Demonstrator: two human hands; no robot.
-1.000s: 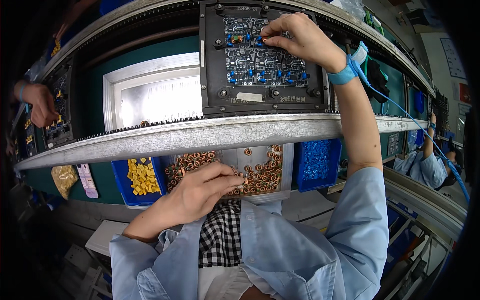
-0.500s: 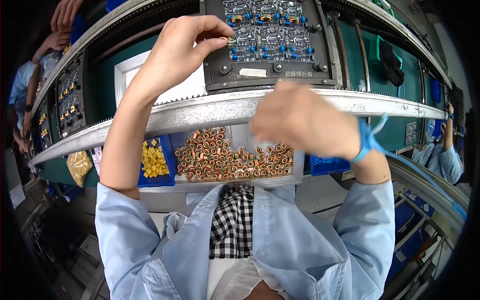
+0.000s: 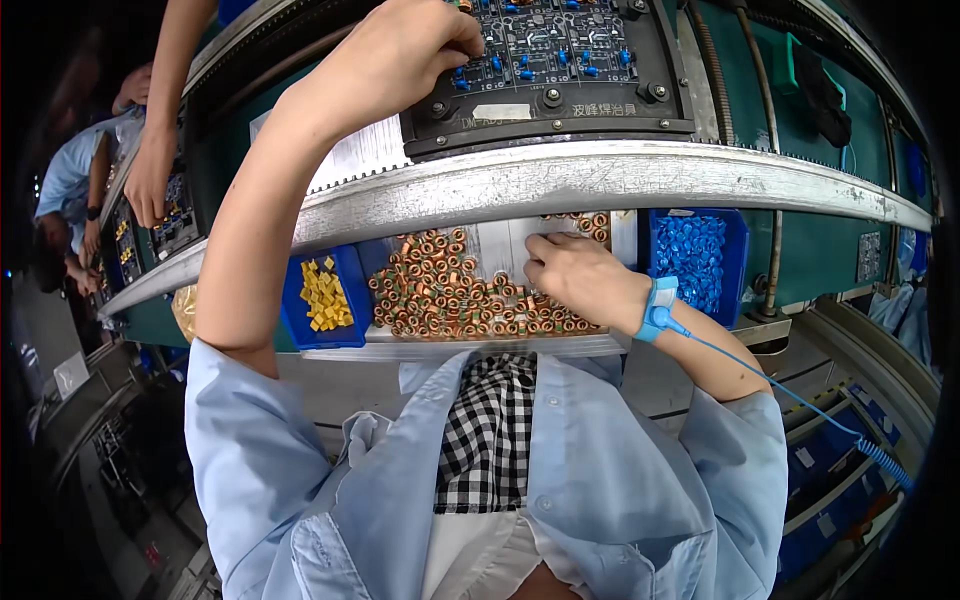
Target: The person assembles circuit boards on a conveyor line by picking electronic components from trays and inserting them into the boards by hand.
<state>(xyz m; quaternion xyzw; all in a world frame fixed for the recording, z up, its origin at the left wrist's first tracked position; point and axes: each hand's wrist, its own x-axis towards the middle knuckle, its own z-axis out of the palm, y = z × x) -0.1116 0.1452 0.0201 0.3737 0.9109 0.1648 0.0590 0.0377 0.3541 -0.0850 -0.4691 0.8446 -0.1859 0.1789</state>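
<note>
My left hand [image 3: 405,55] reaches over the left side of a black fixture [image 3: 660,120] that holds printed circuit boards [image 3: 540,42] with small blue parts on them. Its thumb and fingers are pinched together at the boards' left edge; whatever sits between them is hidden. Lower down, my right hand [image 3: 590,278], with a blue wrist strap [image 3: 660,303], dips into a shallow tray of copper-wound ring coils [image 3: 425,285]. Its fingers curl inward over a bare patch of the tray beside the coils, and I cannot make out what they hold.
A silvery rail [image 3: 560,180] crosses between fixture and tray. A blue bin of yellow parts [image 3: 325,297] stands left of the tray, a bin of blue discs [image 3: 690,262] to its right. The strap's coiled cord [image 3: 880,460] trails right. A co-worker's hand [image 3: 150,180] hangs at upper left.
My right hand, blurred above the rail's edge before, has come down into the coil tray. My left hand stays pinched at the boards. At upper left a co-worker's arm has reached down.
</note>
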